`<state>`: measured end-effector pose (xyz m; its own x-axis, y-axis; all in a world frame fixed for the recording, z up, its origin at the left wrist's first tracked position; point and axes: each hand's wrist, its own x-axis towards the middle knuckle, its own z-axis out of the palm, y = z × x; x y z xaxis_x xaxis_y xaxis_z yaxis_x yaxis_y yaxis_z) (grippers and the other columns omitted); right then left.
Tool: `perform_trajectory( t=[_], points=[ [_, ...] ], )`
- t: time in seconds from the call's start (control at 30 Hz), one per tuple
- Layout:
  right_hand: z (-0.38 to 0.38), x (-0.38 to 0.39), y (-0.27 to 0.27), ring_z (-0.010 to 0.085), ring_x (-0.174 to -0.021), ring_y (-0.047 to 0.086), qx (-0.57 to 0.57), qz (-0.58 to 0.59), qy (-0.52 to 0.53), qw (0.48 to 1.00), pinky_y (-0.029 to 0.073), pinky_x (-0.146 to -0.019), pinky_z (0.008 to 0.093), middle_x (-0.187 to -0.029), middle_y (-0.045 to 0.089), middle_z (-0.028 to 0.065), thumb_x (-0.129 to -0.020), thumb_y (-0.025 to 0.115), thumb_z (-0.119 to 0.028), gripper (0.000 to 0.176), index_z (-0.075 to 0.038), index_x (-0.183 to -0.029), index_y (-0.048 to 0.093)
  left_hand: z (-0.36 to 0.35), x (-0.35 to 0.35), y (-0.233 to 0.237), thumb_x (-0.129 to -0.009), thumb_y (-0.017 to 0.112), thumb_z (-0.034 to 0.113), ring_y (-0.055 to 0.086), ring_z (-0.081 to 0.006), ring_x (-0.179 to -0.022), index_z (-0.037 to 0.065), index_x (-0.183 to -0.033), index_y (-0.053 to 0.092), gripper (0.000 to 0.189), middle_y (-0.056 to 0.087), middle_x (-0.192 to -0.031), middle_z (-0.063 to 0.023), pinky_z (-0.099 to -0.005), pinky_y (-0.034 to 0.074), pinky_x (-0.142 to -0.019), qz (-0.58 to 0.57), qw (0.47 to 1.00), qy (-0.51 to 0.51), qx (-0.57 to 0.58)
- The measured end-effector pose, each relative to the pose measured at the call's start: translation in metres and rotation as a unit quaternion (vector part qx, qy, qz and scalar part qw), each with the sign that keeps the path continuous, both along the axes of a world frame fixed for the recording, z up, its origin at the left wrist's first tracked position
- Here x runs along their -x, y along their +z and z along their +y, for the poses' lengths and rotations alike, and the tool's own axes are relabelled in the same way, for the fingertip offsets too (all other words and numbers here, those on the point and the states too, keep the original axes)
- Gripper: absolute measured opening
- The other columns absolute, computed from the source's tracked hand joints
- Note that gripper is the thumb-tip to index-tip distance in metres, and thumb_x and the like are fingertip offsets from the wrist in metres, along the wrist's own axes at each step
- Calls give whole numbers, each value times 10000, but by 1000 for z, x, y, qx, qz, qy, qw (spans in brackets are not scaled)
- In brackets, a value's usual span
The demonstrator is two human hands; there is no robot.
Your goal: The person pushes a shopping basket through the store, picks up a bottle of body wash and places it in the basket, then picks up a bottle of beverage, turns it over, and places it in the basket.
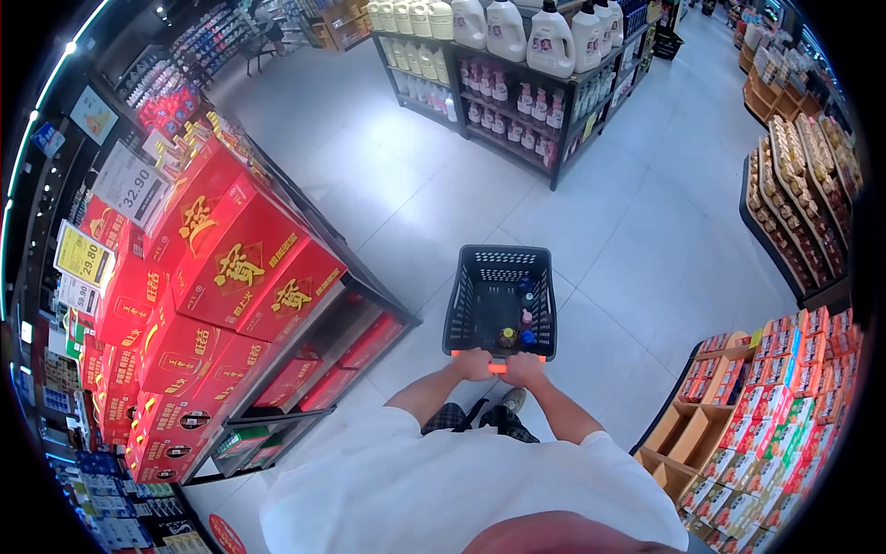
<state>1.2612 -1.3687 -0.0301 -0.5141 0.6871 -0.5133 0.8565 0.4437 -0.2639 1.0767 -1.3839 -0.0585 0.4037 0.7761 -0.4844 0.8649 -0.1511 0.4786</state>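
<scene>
A black shopping basket on a cart [459, 295] is in front of my body, its rim level with my waist or lower. My left hand [473, 365] is closed around the left part of its orange handle [498, 367]. Close beside it, my right hand [525, 369] grips the right part of the same handle. Several small bottles stand or lie along the basket's right side: one with a yellow cap [508, 336], one with a blue cap [528, 336], a pink one [527, 318] and darker ones farther forward.
Stacked red gift boxes [235, 268] on a black shelf rise close on my left. Ahead stands a black rack [554, 138] with white detergent jugs [551, 42]. At right are a curved shelf of packaged food [794, 185] and a wooden stand [688, 434] with small cartons. Pale floor tiles [609, 231] run between them.
</scene>
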Motion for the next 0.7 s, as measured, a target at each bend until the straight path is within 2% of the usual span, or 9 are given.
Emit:
perform_trajectory(
  t=[0.1,0.3,0.4,0.5,0.7],
  points=[
    [35,-1,12,288,-897,693,4,-13,7,1000,543,-770,403,-937,719,128,-806,583,-455,399,-101,-896,744,30,-4,13,-709,648,367,644,-357,-912,51,-874,712,362,681,-903,-194,-447,518,-808,3,1000,15,2],
    [102,1,16,289,-884,692,-4,-11,40,999,543,-761,397,-929,716,133,-799,593,-470,405,-105,-882,744,86,-4,19,-724,658,411,656,-362,-900,59,-883,714,390,686,-916,-198,-447,522,-807,4,998,63,26],
    [135,5,23,290,-868,693,-2,-4,52,999,544,-754,396,-914,715,136,-791,602,-469,404,-100,-877,743,113,-1,25,-730,664,432,657,-362,-899,68,-888,716,400,686,-922,-193,-445,525,-805,-4,997,83,0],
    [173,10,19,290,-865,693,-2,-13,78,997,543,-755,397,-910,715,131,-786,606,-470,402,-104,-882,742,143,1,41,-726,672,428,661,-359,-896,73,-889,717,393,688,-917,-191,-443,530,-798,-14,993,117,15],
    [254,29,3,291,-872,690,-7,-41,135,990,544,-758,403,-924,717,110,-791,595,-455,378,-123,-899,740,210,18,34,-703,667,353,666,-358,-864,76,-908,715,347,693,-924,-179,-438,537,-775,-34,988,148,13]
  ],
)
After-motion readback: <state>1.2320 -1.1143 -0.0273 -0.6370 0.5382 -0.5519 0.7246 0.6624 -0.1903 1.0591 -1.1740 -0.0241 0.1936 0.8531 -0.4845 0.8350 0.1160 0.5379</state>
